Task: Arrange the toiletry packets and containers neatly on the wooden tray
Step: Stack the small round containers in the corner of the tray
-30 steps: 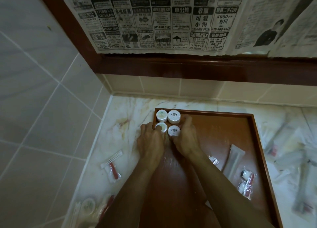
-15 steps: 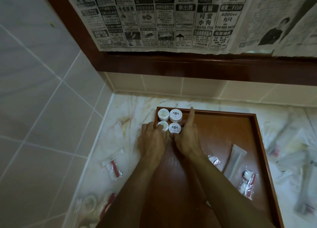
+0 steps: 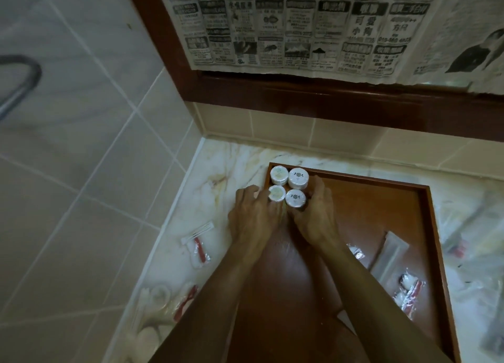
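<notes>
Both hands' grip (image 3: 293, 212) brackets four round containers (image 3: 289, 187) in tray (image 3: 381, 212) corner.

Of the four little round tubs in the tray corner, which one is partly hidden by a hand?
The near-left tub: the left hand overlaps its lower edge. The other three lids show whole, two with dark emblems.
</notes>
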